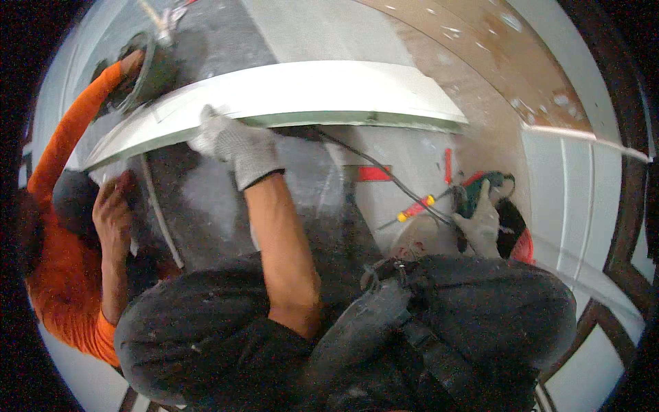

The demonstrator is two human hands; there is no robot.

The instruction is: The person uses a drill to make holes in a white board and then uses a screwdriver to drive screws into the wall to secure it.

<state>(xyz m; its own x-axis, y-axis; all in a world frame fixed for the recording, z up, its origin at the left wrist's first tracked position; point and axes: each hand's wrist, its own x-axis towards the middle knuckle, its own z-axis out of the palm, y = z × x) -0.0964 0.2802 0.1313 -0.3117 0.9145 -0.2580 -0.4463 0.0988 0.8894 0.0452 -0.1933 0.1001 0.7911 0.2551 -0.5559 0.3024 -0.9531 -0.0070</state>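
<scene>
A long white board point(295, 89) with a green edge stretches across the upper middle, tilted. My left hand point(240, 145), in a pale knit glove, is closed on the board's near edge, with the thumb on top. Beyond my right knee, my right hand point(480, 223), also gloved, lies wrapped against a dark green power tool point(469, 194); the knee hides its forearm. A black cord point(371, 159) runs between the tool area and the board. Beside the cord lies a screwdriver point(417, 207) with a red and yellow handle.
At left, a co-worker in orange sleeves point(68, 137) has one hand inside a bucket point(147, 79) and the other hand point(113, 213) below the board. A thin strip point(161, 213) leans nearby. Red pieces point(374, 173) lie on the dusty floor. Brown sheeting point(494, 62) covers the far right.
</scene>
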